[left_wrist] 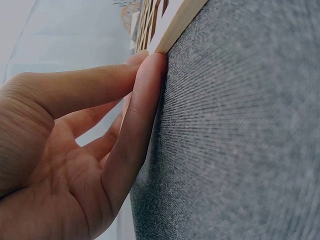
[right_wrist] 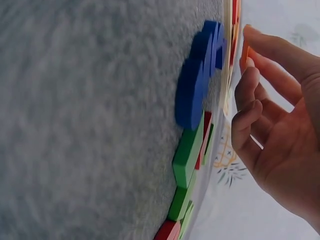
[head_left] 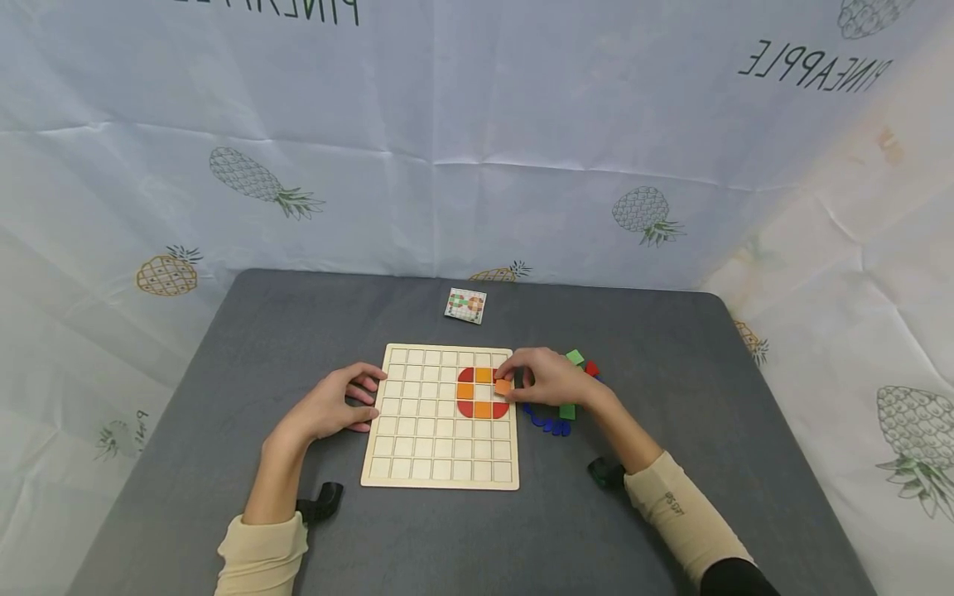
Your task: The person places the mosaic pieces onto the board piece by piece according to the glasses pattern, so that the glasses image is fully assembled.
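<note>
A square wooden grid board (head_left: 422, 447) lies on the grey table. On its right part, red rounded pieces (head_left: 465, 409) and orange squares (head_left: 483, 410) form a ring. My right hand (head_left: 547, 377) pinches an orange square (head_left: 503, 386) by its edges over the ring's right side; in the right wrist view the same orange piece (right_wrist: 245, 51) appears edge-on between thumb and finger. At the board's left edge, my left hand (head_left: 331, 403) touches the rim with thumb and fingers, and the left wrist view shows its fingertips against the wooden edge (left_wrist: 177, 25).
Right of the board lie blue pieces (head_left: 547, 425), green pieces (head_left: 575, 357) and a red piece (head_left: 592, 368), partly behind my right hand and forearm. A small patterned card (head_left: 465, 305) lies beyond the board. A patterned cloth (head_left: 477, 99) hangs behind the table.
</note>
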The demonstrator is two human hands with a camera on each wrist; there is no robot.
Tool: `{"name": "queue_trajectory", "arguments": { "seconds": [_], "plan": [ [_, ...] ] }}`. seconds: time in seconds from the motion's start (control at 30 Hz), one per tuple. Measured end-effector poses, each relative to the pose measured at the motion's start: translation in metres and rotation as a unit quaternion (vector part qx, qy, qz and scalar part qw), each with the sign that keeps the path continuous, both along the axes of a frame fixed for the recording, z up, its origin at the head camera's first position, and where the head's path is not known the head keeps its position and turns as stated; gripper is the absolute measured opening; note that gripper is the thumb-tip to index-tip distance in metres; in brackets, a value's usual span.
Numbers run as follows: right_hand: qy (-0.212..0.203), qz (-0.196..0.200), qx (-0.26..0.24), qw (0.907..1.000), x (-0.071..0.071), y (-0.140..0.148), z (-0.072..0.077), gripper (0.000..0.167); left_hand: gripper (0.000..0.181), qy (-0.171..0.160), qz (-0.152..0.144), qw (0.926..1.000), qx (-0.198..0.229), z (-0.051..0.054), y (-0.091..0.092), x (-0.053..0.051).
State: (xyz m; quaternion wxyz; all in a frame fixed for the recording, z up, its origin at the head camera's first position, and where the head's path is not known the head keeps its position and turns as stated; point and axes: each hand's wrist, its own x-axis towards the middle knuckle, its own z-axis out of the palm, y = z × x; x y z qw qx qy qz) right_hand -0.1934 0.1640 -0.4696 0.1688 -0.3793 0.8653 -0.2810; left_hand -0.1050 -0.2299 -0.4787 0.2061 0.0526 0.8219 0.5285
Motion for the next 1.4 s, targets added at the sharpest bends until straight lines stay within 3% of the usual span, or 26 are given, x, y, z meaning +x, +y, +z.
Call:
{"name": "queue_trajectory", "arguments": {
  "seconds": [0.33, 0.87, 1.4],
  "plan": [
    [0.012, 0.012, 0.019, 0.9997, 0.005, -0.006, 0.003, 0.027, 0.055, -0.002, 0.003, 1.0000, 0.002, 0.000, 0.000, 0.000],
    [-0.032, 0.008, -0.009, 0.9994, 0.010, 0.015, 0.007, 0.029, 0.055, -0.005, 0.004, 1.0000, 0.002, 0.000, 0.001, 0.000],
    [-0.049, -0.014, 0.029, 0.9982, 0.012, 0.031, 0.004, 0.024, 0.055, -0.002, 0.004, 1.0000, 0.003, 0.000, 0.000, -0.001]
  ]
}}
